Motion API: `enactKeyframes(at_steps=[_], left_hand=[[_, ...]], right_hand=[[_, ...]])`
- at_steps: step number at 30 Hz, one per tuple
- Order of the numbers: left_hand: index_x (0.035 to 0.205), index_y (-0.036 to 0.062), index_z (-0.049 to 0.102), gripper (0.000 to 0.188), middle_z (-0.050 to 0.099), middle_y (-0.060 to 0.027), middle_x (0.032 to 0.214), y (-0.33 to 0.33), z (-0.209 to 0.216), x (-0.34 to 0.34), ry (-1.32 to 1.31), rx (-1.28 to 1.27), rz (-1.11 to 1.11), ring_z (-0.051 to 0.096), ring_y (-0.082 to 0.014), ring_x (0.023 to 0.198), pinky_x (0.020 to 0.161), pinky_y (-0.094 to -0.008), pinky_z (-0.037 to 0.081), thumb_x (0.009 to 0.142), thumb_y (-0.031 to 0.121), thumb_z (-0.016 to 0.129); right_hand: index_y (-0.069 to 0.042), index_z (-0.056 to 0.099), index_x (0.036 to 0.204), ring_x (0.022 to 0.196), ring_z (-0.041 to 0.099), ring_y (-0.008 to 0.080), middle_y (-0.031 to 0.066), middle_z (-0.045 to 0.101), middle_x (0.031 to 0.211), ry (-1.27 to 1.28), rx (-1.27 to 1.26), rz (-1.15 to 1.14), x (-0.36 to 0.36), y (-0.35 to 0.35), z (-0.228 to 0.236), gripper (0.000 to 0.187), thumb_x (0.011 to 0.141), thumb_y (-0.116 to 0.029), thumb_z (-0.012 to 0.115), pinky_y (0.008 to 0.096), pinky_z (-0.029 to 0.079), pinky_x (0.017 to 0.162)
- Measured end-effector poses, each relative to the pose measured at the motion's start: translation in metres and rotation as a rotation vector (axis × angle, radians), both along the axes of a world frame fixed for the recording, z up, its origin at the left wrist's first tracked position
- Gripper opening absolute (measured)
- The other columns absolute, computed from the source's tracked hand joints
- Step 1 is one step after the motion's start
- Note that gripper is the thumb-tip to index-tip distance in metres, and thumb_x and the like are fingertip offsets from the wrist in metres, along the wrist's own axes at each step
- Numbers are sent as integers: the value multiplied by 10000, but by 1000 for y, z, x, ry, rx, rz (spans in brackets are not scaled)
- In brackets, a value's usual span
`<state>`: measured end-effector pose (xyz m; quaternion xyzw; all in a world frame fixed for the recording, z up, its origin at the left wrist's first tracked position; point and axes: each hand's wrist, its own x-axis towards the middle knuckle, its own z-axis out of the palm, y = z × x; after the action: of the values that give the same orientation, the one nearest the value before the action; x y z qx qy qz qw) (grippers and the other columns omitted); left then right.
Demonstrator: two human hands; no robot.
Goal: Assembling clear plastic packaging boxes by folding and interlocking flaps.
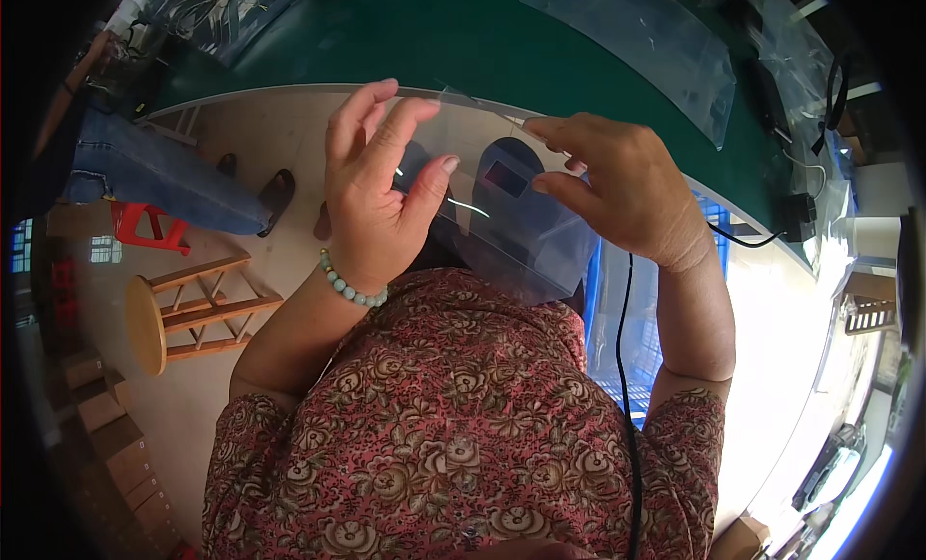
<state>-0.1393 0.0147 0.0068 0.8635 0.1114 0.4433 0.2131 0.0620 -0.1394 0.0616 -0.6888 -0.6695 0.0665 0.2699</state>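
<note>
A clear plastic bag (521,256) spans the gap between my hands, in front of my patterned shirt. A dark rectangular patch (506,179) shows on or through it, and a slipper is visible behind the film. To its left, my left hand (379,189) is raised with thumb and fingers apart; a beaded bracelet (352,290) circles that wrist. The index fingertip is close to the bag's upper edge. At its right side is my right hand (622,186), thumb spread from the stretched fingers. Whether its fingers touch the film is unclear.
A green table (405,39) curves across the far side, bearing a flat sheet of clear plastic (641,54). A wooden stool (149,324) lies at left, near a red stool (154,227) and another person's jeans-clad leg (169,169). A blue crate (612,319) and a black cable (625,367) are at right.
</note>
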Motion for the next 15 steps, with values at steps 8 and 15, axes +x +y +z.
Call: enactKeyframes(at_steps=[8, 15], left_hand=[[1247, 55, 543, 241, 558, -62, 1173, -9, -123, -57, -121, -1439, 141, 553, -192, 1155, 1063, -364, 428, 1007, 45, 523], [1427, 112, 499, 440, 550, -187, 1426, 9, -141, -41, -22, -1902, -1243, 601, -309, 1241, 1137, -462, 368, 992, 44, 503]], right_hand=[[-42, 669, 1276, 895, 704, 220, 125, 710, 1052, 424, 35, -67, 34, -30, -27, 507, 791, -83, 812, 344, 581, 776], [-17, 674, 1257, 1020, 693, 229, 116, 710, 1113, 851, 179, -61, 67, -60, -72, 415, 851, -46, 755, 359, 548, 913]])
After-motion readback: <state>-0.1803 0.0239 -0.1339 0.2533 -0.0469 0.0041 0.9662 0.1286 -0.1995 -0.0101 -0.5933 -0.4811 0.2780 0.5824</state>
